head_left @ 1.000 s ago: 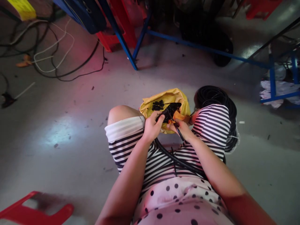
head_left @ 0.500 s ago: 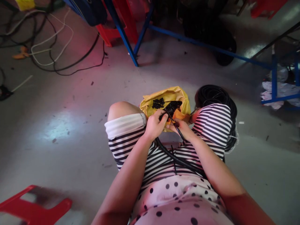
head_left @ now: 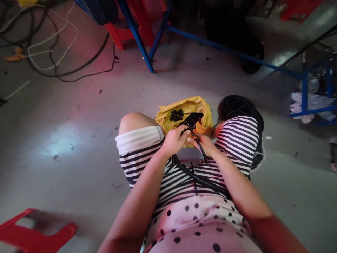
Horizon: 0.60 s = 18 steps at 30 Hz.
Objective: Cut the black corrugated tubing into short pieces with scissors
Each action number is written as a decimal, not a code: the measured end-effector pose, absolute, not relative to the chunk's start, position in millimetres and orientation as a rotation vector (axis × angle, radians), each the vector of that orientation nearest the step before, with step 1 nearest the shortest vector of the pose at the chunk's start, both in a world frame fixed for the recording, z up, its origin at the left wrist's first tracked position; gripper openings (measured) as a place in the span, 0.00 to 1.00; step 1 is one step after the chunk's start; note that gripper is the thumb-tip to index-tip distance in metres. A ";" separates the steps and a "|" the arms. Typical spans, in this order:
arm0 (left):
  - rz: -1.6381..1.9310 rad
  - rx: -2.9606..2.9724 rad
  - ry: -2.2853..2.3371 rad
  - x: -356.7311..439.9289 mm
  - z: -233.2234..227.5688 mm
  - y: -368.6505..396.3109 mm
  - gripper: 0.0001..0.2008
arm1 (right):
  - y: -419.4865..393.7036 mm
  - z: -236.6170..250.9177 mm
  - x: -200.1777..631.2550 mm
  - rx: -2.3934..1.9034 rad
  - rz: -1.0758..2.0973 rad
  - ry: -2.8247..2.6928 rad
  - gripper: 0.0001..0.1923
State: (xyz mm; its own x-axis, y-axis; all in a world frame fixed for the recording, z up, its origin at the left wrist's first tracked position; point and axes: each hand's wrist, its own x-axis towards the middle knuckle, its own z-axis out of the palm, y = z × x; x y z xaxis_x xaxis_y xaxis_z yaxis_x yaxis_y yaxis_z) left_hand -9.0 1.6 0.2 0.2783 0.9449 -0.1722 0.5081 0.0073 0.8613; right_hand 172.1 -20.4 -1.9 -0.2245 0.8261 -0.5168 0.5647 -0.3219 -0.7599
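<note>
From the head view, my left hand (head_left: pixel 173 141) and right hand (head_left: pixel 204 143) have stayed closed on the black tube (head_left: pixel 193 175) over my lap, barely shifting since a second ago, so the work at its end continues. The yellow bag (head_left: pixel 184 107) sits just beyond. My fingers hide the tube's tip.

Left hand (head_left: pixel 173 141) and right hand (head_left: pixel 204 143): bare. Corrugated tube (head_left: pixel 196 177) held between them: black. Bag (head_left: pixel 184 107) just beyond the hands: yellow, orange patch near the right hand, black short pieces (head_left: pixel 177 115) inside. Shorts (head_left: pixel 147 158) beneath the hands: black-and-white stripes, plain white cuff. Top (head_left: pixel 200 221) nearer the body: pale pink, black dots. Coil (head_left: pixel 240 107) beyond the right hand: black. Frame (head_left: pixel 226 52) farther off: blue. Stool (head_left: pixel 31 233) well left: red.
</note>
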 end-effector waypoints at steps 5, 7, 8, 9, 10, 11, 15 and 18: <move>0.648 1.610 1.395 -9.1 -2.2 4.1 0.12 | -21.0 -6.8 171.9 -1.856 1.406 -1.708 0.24; 0.657 1.596 1.410 -8.8 -3.1 4.8 0.12 | -21.5 -10.5 172.1 -1.868 1.365 -1.717 0.25; 0.657 1.588 1.416 -8.8 -3.5 5.0 0.12 | -21.6 -12.0 172.3 -1.879 1.349 -1.724 0.25; 0.655 1.582 1.421 -8.9 -3.8 5.0 0.12 | -21.7 -13.0 172.5 -1.889 1.337 -1.729 0.25; 0.652 1.578 1.423 -8.9 -4.0 5.0 0.12 | -21.5 -13.5 172.7 -1.893 1.335 -1.730 0.25; 0.646 1.579 1.418 -8.8 -4.0 4.9 0.12 | -21.2 -13.5 172.9 -1.890 1.345 -1.727 0.25; 0.583 1.589 1.359 -7.5 -2.5 3.7 0.12 | -19.0 -9.6 173.2 -1.835 1.448 -1.722 0.23; 0.543 1.589 1.336 -6.6 -1.6 3.2 0.11 | -18.0 -7.7 173.3 -1.831 1.473 -1.735 0.23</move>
State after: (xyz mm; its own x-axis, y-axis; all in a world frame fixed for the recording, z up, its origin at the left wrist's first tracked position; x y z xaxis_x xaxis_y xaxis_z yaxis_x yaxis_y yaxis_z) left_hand -6.6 3.2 -1.6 0.3027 0.9240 -0.2335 0.4997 0.0547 0.8645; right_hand 173.3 -18.0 -7.7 -0.1995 0.8457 -0.4950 0.6255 -0.2790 -0.7287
